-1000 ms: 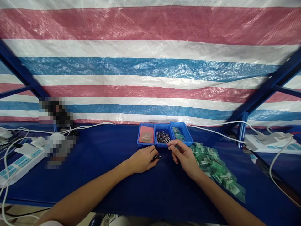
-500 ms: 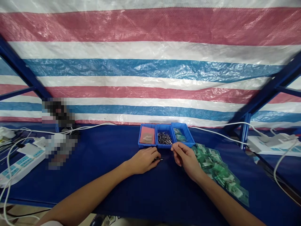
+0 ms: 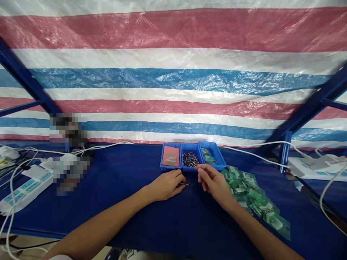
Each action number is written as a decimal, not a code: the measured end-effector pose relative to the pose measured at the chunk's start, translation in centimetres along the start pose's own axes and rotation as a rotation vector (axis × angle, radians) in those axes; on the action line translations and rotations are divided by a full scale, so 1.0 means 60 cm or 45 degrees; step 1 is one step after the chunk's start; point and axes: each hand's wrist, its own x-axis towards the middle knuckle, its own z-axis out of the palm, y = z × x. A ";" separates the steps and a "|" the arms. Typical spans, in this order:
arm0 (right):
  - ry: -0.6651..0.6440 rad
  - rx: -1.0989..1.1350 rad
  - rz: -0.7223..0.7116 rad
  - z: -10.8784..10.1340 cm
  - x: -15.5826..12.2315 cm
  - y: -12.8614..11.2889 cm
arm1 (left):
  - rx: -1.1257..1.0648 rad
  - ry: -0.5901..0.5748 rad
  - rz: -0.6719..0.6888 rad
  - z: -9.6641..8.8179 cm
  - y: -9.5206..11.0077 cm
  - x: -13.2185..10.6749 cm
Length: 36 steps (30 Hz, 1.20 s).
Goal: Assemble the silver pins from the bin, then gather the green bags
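Observation:
My left hand (image 3: 166, 185) rests on the blue table cloth (image 3: 130, 202) with its fingers curled round a few thin dark metal pins (image 3: 185, 184) whose tips stick out to the right. My right hand (image 3: 214, 181) hovers just right of it, thumb and forefinger pinched together near the front of the trays; whatever they hold is too small to make out. Behind both hands stand three small blue trays: the left tray (image 3: 170, 158) holds a red pad, the middle tray (image 3: 190, 159) holds several dark metal pins, the right tray (image 3: 211, 155) holds green packets.
A heap of small green packets (image 3: 255, 198) spreads over the cloth to the right of my right hand. White power strips and cables lie at the left edge (image 3: 24, 182) and at the right edge (image 3: 311, 164). A striped tarpaulin (image 3: 173, 83) and blue frame bars close off the back.
My right hand has drawn slightly down and back from the middle tray's front edge. My left hand stays put with the pins.

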 end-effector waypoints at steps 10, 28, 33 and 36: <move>-0.331 -0.990 -0.367 0.004 -0.011 0.014 | -0.084 -0.019 -0.014 -0.008 0.003 0.002; -0.411 -0.985 -0.364 0.000 -0.008 0.022 | -0.027 -0.010 0.042 -0.006 0.000 0.001; -0.389 -0.935 -0.342 0.003 -0.011 0.024 | -0.007 -0.009 0.024 -0.004 0.000 0.001; -0.352 -0.784 -0.292 0.004 -0.015 0.013 | -0.012 -0.004 0.022 -0.004 0.001 0.002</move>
